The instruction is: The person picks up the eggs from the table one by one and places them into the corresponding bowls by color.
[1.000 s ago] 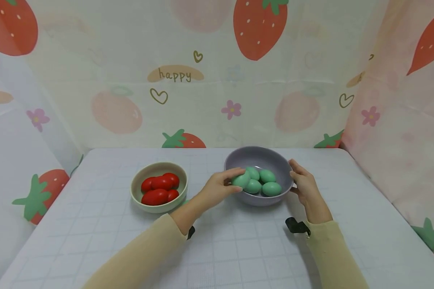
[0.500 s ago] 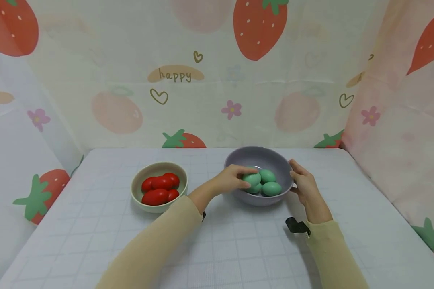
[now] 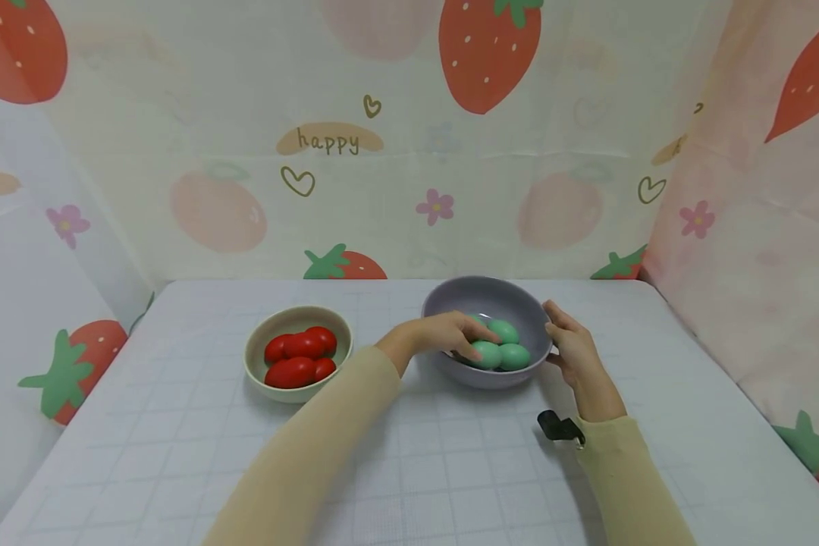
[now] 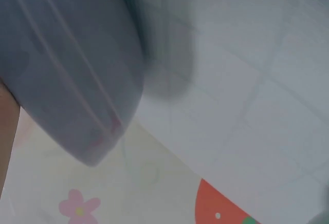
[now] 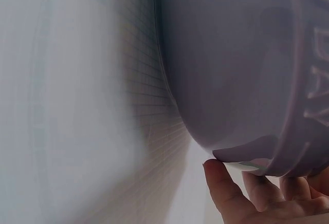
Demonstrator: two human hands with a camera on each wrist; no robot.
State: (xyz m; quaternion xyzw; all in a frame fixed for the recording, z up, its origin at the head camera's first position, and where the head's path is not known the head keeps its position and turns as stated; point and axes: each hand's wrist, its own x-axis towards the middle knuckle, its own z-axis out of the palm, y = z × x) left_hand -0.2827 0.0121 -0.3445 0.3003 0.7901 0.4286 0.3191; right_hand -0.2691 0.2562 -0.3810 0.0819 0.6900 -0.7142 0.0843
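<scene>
My left hand reaches over the near-left rim of a purple-grey bowl. Its index finger and thumb pinch a green egg low inside that bowl. Beside it lie two more green eggs, one at the back and one to the right; another shows partly behind the fingers. My right hand grips the bowl's right side, fingertips against the outer wall in the right wrist view. In the left wrist view the bowl's outside fills the upper left and the egg is hidden.
A cream-green bowl with several red eggs stands to the left, close beside my left sleeve. The white checked tablecloth lies in front. A fabric backdrop printed with strawberries rises behind the table.
From near the bowl's left rim, my left hand has moved right and down with the green egg, deeper into the bowl. My right hand stays on the bowl's side.
</scene>
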